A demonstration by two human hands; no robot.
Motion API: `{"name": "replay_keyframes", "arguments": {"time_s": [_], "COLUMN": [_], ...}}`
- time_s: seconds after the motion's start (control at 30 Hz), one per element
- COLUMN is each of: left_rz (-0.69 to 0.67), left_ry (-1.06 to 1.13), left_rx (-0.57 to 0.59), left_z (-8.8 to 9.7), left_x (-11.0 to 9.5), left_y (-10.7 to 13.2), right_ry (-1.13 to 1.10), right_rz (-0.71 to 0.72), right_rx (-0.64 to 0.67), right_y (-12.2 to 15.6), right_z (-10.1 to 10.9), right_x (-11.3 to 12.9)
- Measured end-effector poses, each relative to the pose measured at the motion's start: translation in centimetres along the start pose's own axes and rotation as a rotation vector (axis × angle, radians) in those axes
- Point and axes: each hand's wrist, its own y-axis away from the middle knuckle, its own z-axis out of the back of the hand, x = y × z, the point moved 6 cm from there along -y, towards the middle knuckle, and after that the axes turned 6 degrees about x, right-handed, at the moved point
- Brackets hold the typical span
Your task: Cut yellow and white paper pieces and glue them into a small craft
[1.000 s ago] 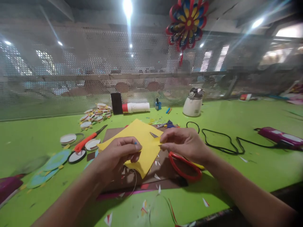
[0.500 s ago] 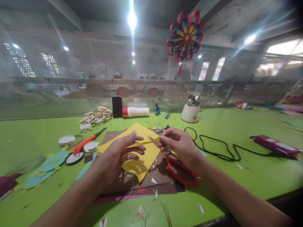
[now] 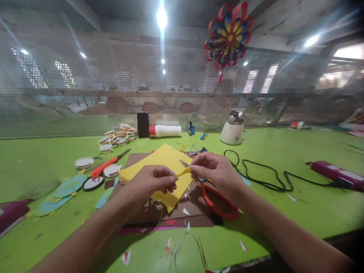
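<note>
My left hand (image 3: 149, 182) is closed in a pinch on a yellow paper sheet (image 3: 159, 167) held over the brown paper (image 3: 196, 204) on the green table (image 3: 284, 212). My right hand (image 3: 216, 170) is closed too. It pinches a narrow yellow strip (image 3: 183, 172) cut from the sheet's edge and also holds red-handled scissors (image 3: 218, 197), whose blades poke out above the fingers. The two hands meet at the strip, close together.
Orange-handled scissors (image 3: 106, 165), paper discs (image 3: 83, 162) and teal cut-outs (image 3: 64, 189) lie at the left. A glue bottle (image 3: 165, 131), a black box (image 3: 142, 124) and a white pot (image 3: 233, 129) stand near the mesh wall. A black cable (image 3: 264, 174) runs to a pink tool (image 3: 335, 172). Paper scraps litter the front.
Half a second ago the strip was stretched out between the hands. Now the hands have come together and the strip is short between the fingertips. The sheet has barely shifted.
</note>
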Motion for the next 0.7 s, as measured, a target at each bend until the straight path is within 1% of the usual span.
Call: {"name": "replay_keyframes", "arguments": {"time_s": [0.13, 0.27, 0.43, 0.53, 0.6, 0.63, 0.7], "left_rz": [0.004, -0.012, -0.052, -0.047, -0.056, -0.066, -0.093], "left_ry": [0.062, 0.064, 0.02, -0.042, -0.057, -0.013, 0.193], "left_rx": [-0.016, -0.032, -0.056, -0.107, -0.143, -0.16, -0.192], "left_z": [-0.2, -0.1, 0.4, 1.0, 1.4, 1.6, 1.9], "left_x": [-0.1, -0.3, -0.9, -1.1, -1.3, -1.4, -1.5], "left_y": [0.0, 0.0, 0.0, 0.1, 0.1, 0.1, 0.1], "right_ry": [-0.033, 0.015, 0.038, 0.061, 0.068, 0.065, 0.044], "right_rz": [0.015, 0.034, 0.031, 0.035, 0.063, 0.079, 0.107], "right_rx": [-0.014, -0.01, 0.018, 0.014, 0.007, -0.003, -0.042], "right_y": [-0.2, -0.2, -0.2, -0.2, -0.2, -0.1, 0.0], "right_z": [0.2, 0.1, 0.2, 0.3, 0.3, 0.3, 0.3], "right_x": [-0.3, -0.3, -0.4, -0.5, -0.3, -0.2, 0.3]}}
